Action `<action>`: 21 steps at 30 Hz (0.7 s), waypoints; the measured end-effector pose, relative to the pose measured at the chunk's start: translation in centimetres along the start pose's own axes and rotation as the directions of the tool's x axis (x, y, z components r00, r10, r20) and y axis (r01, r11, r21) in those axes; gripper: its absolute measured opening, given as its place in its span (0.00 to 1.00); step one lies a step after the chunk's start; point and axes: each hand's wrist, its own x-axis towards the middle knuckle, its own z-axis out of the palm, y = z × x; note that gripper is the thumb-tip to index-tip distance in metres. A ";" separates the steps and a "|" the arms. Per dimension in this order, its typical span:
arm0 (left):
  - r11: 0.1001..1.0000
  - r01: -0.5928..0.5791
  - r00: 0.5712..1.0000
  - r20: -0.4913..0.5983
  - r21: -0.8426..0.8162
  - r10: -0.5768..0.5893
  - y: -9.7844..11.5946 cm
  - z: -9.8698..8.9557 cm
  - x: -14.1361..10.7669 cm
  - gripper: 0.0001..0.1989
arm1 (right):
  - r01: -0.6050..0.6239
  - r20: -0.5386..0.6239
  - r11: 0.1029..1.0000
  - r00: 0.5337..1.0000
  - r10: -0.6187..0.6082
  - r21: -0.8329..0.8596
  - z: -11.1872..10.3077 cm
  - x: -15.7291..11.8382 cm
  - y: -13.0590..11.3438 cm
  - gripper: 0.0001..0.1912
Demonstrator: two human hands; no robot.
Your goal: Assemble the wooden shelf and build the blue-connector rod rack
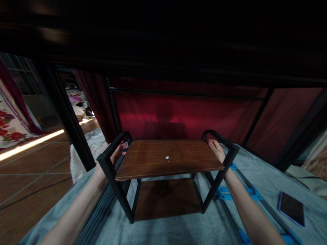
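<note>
A small two-tier shelf (168,163) with wood-grain boards and a black metal frame stands upright on a grey-blue cloth. Its side frames curve over at the back like handles. At the left side frame is my left hand (118,153), with its fingers apart and reaching under the top bar beside the upper board. My right hand (216,149) reaches inside the right side frame, its fingers closed at the right edge of the upper board. The lower board (167,199) lies in shadow. A small pale mark (167,157) shows on the upper board.
Dark metal bars (98,211) lie left of the shelf. Others with blue plastic connectors (240,193) lie at right, near a phone (291,208). A red curtain (191,112) hangs behind. A dark beam crosses overhead; a black post (71,119) stands at left.
</note>
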 end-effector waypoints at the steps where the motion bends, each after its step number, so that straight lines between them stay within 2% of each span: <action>1: 1.000 0.018 1.000 0.002 -0.007 -0.018 -0.1 -0.5 -0.3 0.28 | -0.012 0.002 1.000 1.000 0.012 0.021 -0.1 -0.2 -0.1 0.31; 6: 0.995 0.088 0.996 -0.011 -0.039 -0.089 0.3 -2.9 -3.0 0.27 | -0.042 -0.005 0.995 0.999 0.042 0.092 -0.6 -0.9 0.4 0.30; 9: 0.987 0.141 0.989 -0.039 -0.074 -0.144 1.0 -3.8 -5.0 0.28 | -0.068 -0.010 0.988 0.998 0.070 0.137 -1.1 -1.7 0.9 0.27; 12: 0.982 0.154 0.984 -0.069 -0.111 -0.162 1.2 -4.6 -6.9 0.26 | -0.106 -0.019 0.980 0.994 0.111 0.170 -2.1 -3.1 1.3 0.27; 18: 0.965 0.225 0.972 -0.034 -0.134 -0.231 1.4 -4.6 -9.9 0.25 | -0.119 -0.050 0.976 0.990 0.130 0.185 -4.2 -6.4 1.2 0.24; 21: 0.970 0.196 0.978 -0.049 -0.144 -0.205 1.6 -4.4 -10.5 0.22 | -0.120 -0.006 0.970 0.992 0.124 0.212 -4.2 -8.1 0.1 0.22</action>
